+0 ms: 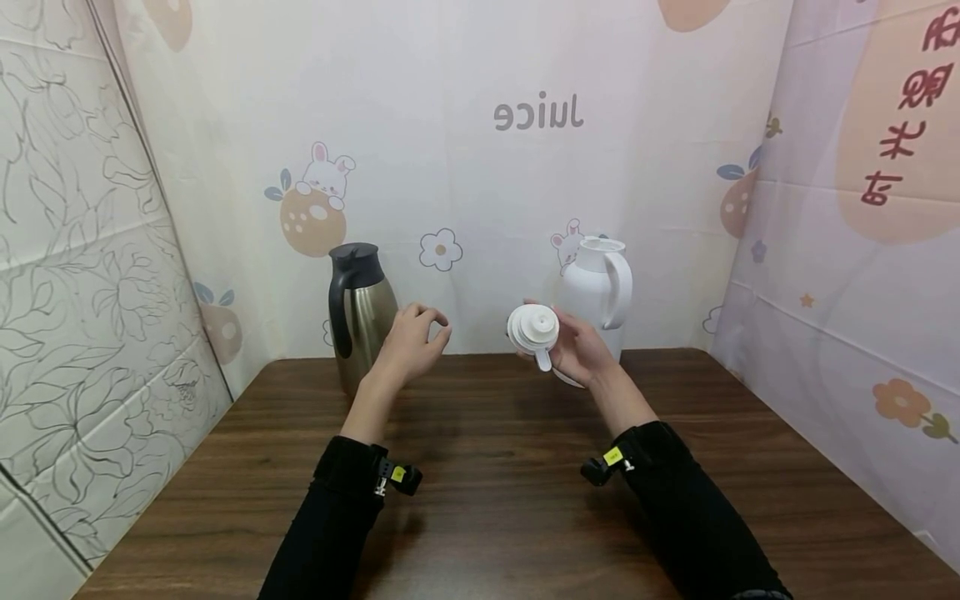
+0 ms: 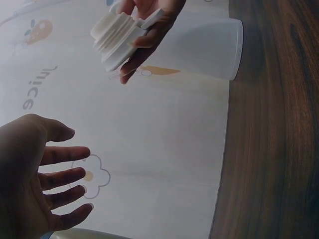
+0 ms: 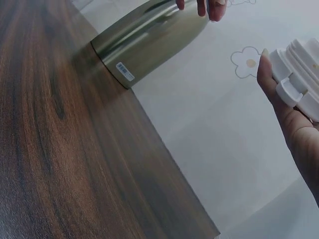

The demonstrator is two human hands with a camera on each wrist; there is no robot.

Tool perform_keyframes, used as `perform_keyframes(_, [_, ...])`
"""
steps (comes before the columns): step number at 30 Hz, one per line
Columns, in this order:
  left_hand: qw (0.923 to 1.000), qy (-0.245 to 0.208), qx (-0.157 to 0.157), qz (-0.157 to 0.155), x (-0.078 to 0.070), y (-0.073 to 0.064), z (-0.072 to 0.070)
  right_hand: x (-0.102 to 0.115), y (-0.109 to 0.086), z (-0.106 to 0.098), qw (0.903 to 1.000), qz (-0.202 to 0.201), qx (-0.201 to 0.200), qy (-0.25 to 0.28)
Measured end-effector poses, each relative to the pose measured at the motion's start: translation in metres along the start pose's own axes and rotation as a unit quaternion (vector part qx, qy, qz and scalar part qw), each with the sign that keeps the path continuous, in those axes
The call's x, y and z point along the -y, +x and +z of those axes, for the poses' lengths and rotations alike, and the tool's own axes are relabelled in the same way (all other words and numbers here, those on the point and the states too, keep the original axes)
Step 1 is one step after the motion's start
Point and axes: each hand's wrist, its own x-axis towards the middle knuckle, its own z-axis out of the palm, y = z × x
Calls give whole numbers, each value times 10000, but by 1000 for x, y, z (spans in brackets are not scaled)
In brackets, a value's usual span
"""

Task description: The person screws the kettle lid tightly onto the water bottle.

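My right hand (image 1: 576,348) holds a white screw-in jug lid (image 1: 533,327) in front of the white thermos jug (image 1: 581,292). The lid's stepped, threaded side faces me, and a small lever (image 1: 543,360) points down from its rim. In the left wrist view the lid (image 2: 117,40) shows its ridges side-on, with fingers behind it. The white jug stands upright with its top uncovered and its handle to the right. My left hand (image 1: 414,337) hovers in front of the gold thermos jug (image 1: 367,321), its fingers loosely bent around nothing.
The gold jug has a black lid (image 1: 355,254) and a black handle facing left; a barcode label (image 3: 125,71) sits near its base. Both jugs stand toward the back of the dark wooden table (image 1: 480,500). A printed cloth (image 1: 450,167) hangs behind and at the sides.
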Motion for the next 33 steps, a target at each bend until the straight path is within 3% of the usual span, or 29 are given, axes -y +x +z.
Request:
perform_keyframes(8, [10000,17,27,2,1,1,0,0,1,2,9992,-117,390,46])
perform_keyframes(16, [10000,31,11,13,2,1,2,2,3,9,9989,-298,356,27])
perform_keyframes(25, [10000,-15,11,26,1,0,3,8,3,28,9992,-353,203,16])
perform_keyframes(33, [9999,57,65,72,1,1,4,24,3,50,9966,-665,458,179])
